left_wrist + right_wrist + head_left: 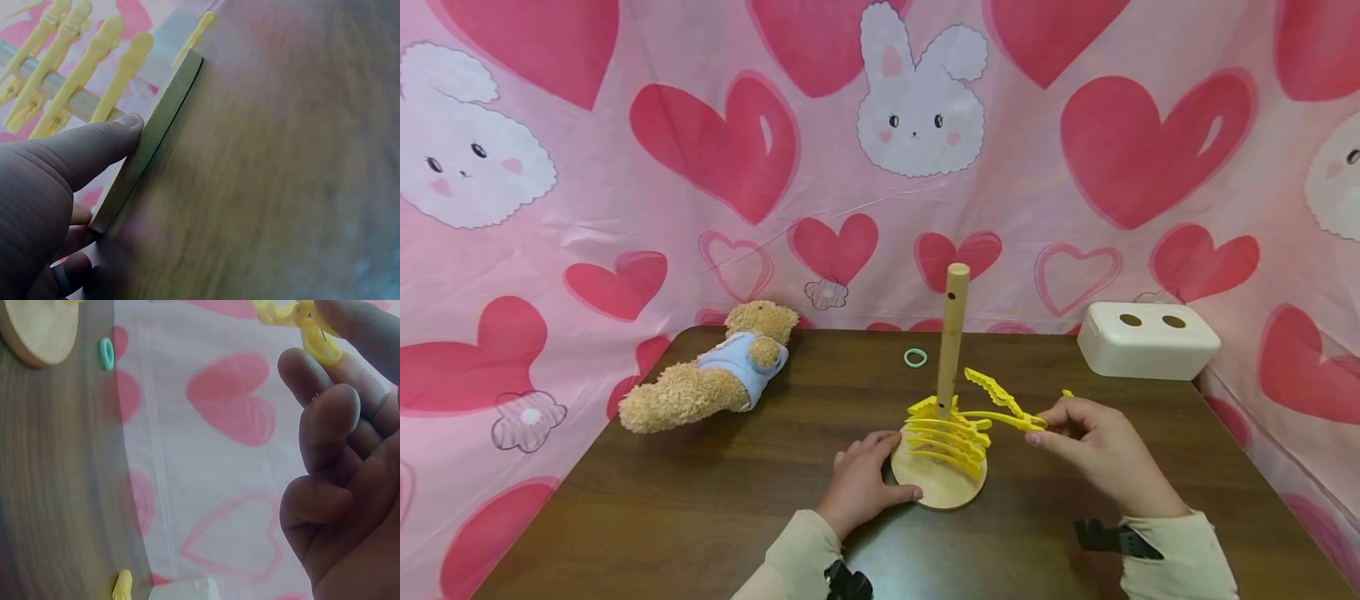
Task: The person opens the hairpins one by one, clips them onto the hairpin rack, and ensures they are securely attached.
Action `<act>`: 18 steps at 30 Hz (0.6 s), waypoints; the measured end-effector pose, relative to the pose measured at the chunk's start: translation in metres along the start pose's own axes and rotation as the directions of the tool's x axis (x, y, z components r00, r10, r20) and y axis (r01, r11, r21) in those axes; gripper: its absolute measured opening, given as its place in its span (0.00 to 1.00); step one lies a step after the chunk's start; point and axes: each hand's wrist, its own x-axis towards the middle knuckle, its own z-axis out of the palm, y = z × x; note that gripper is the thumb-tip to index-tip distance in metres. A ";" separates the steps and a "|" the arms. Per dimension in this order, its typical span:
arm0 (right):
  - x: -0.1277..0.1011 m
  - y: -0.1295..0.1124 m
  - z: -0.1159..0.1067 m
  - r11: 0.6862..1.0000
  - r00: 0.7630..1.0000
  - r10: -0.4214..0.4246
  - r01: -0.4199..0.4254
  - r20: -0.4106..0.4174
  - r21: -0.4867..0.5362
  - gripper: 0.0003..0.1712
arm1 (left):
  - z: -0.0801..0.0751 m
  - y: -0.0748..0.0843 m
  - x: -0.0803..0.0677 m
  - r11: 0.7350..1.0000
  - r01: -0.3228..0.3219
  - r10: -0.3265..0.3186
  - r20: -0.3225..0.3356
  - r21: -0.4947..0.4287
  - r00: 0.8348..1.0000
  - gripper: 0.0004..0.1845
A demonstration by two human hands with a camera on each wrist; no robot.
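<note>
A wooden stand has a round base (942, 493) and an upright post (953, 333). Several yellow alligator hair clips (947, 442) are stacked around the lower post. My left hand (867, 485) grips the left edge of the base, its thumb (106, 147) at the near side. To the right of the post, my right hand (1101, 454) pinches another yellow alligator hair clip (997, 394) by its handle end. That clip's jaws are spread and point left, the lower one reaching the post. The right wrist view shows only part of the held clip (322, 347).
One more yellow clip (1067, 392) lies partly hidden behind my right hand. A green ring (915, 358) lies behind the stand. The teddy bear (730, 371) in a blue shirt is at the left, and a white box (1148, 346) with two holes stands back right.
</note>
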 end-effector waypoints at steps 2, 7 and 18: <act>0.002 -0.002 0.004 1.000 1.000 -0.016 0.016 0.013 0.016 0.11 | 0.000 0.000 0.000 1.000 0.004 -0.004 -0.002 -0.002 1.000 0.50; 0.006 -0.008 0.013 0.999 0.999 -0.029 0.028 0.033 0.034 0.12 | 0.000 0.000 -0.001 1.000 0.007 -0.007 -0.009 -0.004 1.000 0.50; 0.012 -0.025 0.030 1.000 1.000 -0.008 0.008 0.011 -0.009 0.10 | 0.000 0.001 0.000 1.000 0.004 -0.004 -0.012 0.001 1.000 0.50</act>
